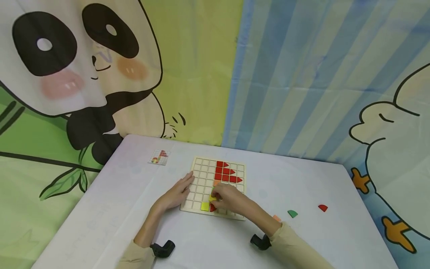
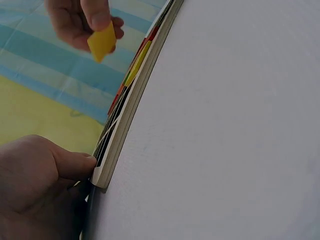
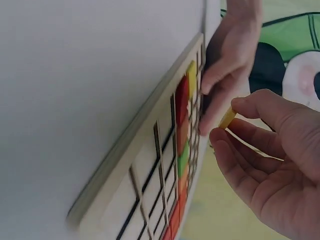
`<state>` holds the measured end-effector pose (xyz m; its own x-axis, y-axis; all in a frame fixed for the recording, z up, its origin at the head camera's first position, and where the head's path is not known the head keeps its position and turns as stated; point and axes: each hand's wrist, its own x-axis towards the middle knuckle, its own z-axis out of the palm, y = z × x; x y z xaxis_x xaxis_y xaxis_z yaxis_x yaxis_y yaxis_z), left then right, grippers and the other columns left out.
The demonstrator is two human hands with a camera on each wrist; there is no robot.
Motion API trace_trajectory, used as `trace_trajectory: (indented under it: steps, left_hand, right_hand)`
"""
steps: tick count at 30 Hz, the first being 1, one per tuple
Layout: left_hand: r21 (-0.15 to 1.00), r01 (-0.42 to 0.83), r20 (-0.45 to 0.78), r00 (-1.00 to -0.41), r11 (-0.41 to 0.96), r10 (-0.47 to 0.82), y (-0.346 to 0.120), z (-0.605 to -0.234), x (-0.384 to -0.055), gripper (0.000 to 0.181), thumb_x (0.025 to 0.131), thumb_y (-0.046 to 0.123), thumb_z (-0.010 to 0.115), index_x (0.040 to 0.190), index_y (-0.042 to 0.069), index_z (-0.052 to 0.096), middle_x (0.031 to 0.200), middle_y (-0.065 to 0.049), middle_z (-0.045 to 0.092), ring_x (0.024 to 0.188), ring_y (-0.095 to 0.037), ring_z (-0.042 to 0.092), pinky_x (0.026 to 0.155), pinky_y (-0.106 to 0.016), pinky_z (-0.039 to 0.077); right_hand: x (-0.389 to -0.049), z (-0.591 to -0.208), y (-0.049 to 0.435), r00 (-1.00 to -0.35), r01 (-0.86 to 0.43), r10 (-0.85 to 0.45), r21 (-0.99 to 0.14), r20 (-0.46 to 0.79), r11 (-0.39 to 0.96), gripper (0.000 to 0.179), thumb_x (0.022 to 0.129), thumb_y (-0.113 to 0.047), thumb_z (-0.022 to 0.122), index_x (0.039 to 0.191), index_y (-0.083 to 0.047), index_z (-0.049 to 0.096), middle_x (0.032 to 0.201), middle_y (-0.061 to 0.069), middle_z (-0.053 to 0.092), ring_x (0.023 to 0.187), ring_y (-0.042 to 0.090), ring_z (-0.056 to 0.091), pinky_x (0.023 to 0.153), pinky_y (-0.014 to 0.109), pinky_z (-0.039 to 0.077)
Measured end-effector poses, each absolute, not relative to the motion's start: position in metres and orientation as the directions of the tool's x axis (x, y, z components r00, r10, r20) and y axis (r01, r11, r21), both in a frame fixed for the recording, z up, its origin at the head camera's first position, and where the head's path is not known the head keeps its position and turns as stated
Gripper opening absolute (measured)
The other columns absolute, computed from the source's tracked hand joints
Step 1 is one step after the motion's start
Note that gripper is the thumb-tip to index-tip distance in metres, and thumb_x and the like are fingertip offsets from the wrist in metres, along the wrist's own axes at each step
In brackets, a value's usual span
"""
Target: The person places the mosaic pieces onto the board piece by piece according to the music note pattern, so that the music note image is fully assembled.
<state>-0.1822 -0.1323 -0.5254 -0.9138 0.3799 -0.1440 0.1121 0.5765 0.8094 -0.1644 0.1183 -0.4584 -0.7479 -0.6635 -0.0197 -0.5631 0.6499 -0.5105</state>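
Note:
My right hand (image 1: 231, 198) is over the lower middle of a wooden grid board (image 1: 198, 180). Between thumb and fingertips it pinches a small yellow tile (image 3: 228, 118), held off the board in both wrist views. My left hand (image 1: 175, 192) rests at the board's left edge, its thumb (image 2: 75, 165) against the rim. Near the board's front edge lie a yellow square tile (image 1: 205, 206) and a red rounded piece (image 1: 212, 208). Red squares (image 1: 219, 170) with pointed red ends form rows in the upper part. An orange piece (image 1: 217, 183) shows just below them, partly hidden by my right hand.
A small printed pattern card (image 1: 159, 157) lies behind the board to the left. On the white table to the right are a green quarter-circle (image 1: 292, 213), a red quarter-circle (image 1: 323, 207) and an orange piece (image 1: 276, 218) beside my right forearm. Printed curtains hang behind the table.

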Motion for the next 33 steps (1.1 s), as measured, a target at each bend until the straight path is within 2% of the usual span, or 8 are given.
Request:
trace_trajectory:
  steps: [4,7,12,19,25,33]
  left_hand:
    - [0.81,0.121,-0.137,-0.912,0.573,0.387,-0.134,-0.526,-0.183,0.055,0.108,0.006,0.041,0.161,0.001,0.03,0.174,-0.011,0.013,0.161,-0.037,0.009,0.129,-0.058,0.011]
    - [0.811,0.119,-0.141,-0.91,0.572,0.389,-0.134,-0.526,-0.183,0.055,0.108,0.006,0.042,0.161,0.001,0.029,0.174,-0.011,0.012,0.161,-0.037,0.008,0.129,-0.058,0.01]
    - [0.807,0.132,-0.125,-0.915,0.575,0.384,-0.135,-0.527,-0.182,0.054,0.107,0.005,0.042,0.16,-0.001,0.031,0.174,-0.013,0.015,0.16,-0.041,0.01,0.128,-0.062,0.011]
    - [0.803,0.11,-0.151,-0.913,0.585,0.379,-0.134,-0.527,-0.184,0.054,0.109,0.007,0.042,0.161,0.002,0.031,0.174,-0.009,0.013,0.161,-0.037,0.008,0.13,-0.058,0.01]
    - [0.806,0.089,-0.17,-0.912,0.585,0.374,-0.132,-0.526,-0.184,0.054,0.109,0.009,0.042,0.162,0.004,0.03,0.175,-0.006,0.012,0.162,-0.034,0.007,0.13,-0.057,0.01]
    - [0.807,0.105,-0.151,-0.914,0.581,0.376,-0.134,-0.526,-0.184,0.054,0.109,0.008,0.041,0.161,0.002,0.031,0.174,-0.009,0.013,0.161,-0.037,0.007,0.129,-0.059,0.01]
  right_hand:
    - [-0.174,-0.464,0.094,-0.72,-0.58,-0.688,-0.466,-0.09,0.668,0.007,0.09,-0.006,0.077,0.096,-0.003,0.076,0.082,0.0,0.065,0.07,0.005,0.048,0.062,0.014,0.045]
    - [-0.175,-0.467,0.086,-0.723,-0.58,-0.679,-0.42,-0.13,0.698,0.002,0.089,-0.004,0.077,0.088,-0.005,0.075,0.077,-0.003,0.059,0.066,0.005,0.045,0.058,0.014,0.041]
    - [-0.173,-0.467,0.081,-0.741,-0.599,-0.663,-0.341,-0.107,0.724,0.014,0.091,-0.005,0.076,0.077,-0.008,0.072,0.071,-0.004,0.054,0.061,0.006,0.042,0.054,0.014,0.036]
    - [-0.171,-0.468,0.08,-0.764,-0.602,-0.641,-0.272,-0.078,0.751,0.011,0.093,-0.01,0.075,0.082,-0.007,0.077,0.071,-0.004,0.059,0.06,0.005,0.043,0.053,0.012,0.038]
    - [-0.172,-0.468,0.08,-0.766,-0.595,-0.638,-0.29,-0.079,0.75,0.012,0.094,-0.01,0.075,0.083,-0.008,0.077,0.073,-0.003,0.059,0.061,0.005,0.044,0.053,0.012,0.039]
    - [-0.176,-0.469,0.081,-0.759,-0.58,-0.644,-0.348,-0.098,0.736,0.014,0.094,-0.01,0.075,0.08,-0.008,0.075,0.073,-0.004,0.057,0.061,0.005,0.043,0.054,0.013,0.037]
